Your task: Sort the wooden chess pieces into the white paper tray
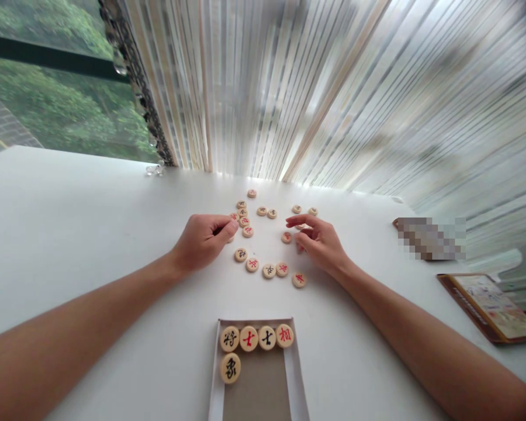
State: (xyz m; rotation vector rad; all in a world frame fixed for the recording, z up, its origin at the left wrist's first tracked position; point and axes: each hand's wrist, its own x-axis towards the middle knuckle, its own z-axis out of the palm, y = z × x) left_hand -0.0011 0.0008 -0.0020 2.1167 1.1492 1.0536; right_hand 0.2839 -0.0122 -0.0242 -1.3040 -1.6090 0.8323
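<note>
My left hand (pixel 206 238) is closed with the thumb against the curled fingers, beside a cluster of round wooden xiangqi pieces (pixel 248 231). Whatever lies inside its fingers, if anything, is hidden. My right hand (pixel 318 240) hovers at the right of the scattered pieces, thumb and index finger apart, close to a red-marked xiangqi piece (pixel 286 237). Nearer to me stands a shallow white box (pixel 296 368). Its far row holds several pieces, among them a black-marked piece (pixel 230 338) and a red-marked piece (pixel 284 335). One more black-marked piece (pixel 230 368) sits below the row's left end.
Other pieces form an arc in front of the box, including a red-marked piece (pixel 299 280). A brown-edged booklet (pixel 491 307) and a blurred-out flat item (pixel 429 238) lie on the right. A string curtain (pixel 263 88) hangs along the white table's (pixel 92 234) far edge.
</note>
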